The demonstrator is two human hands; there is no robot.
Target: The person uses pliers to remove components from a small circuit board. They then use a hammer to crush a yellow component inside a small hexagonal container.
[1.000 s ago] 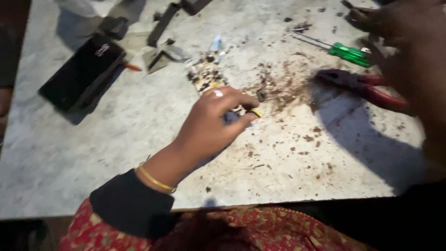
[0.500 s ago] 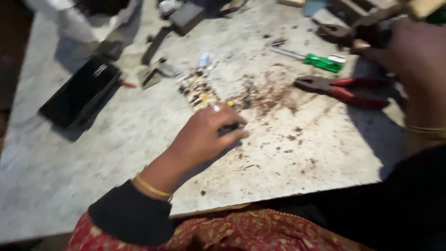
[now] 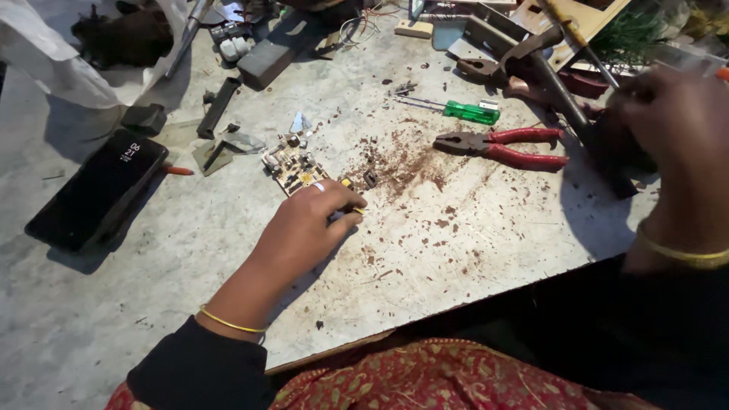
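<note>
Two hands worked: my left hand (image 3: 307,228) pinched a small yellow part (image 3: 348,184) at the circuit board's (image 3: 292,165) five o'clock, right hand (image 3: 676,129), grip indeterminate, near pliers (image 3: 505,146).

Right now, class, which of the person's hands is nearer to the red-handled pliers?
The right hand: it is raised just to the right of the red-handled pliers, beyond the handle ends. The left hand rests farther off, down-left by the small circuit board.

pliers (image 3: 524,148): red handles | screwdriver (image 3: 471,113): green handle | phone (image 3: 97,190): black | counter (image 3: 493,250): grey, brown-speckled | cloth (image 3: 425,380): red, patterned | bangle (image 3: 231,324): gold
</note>
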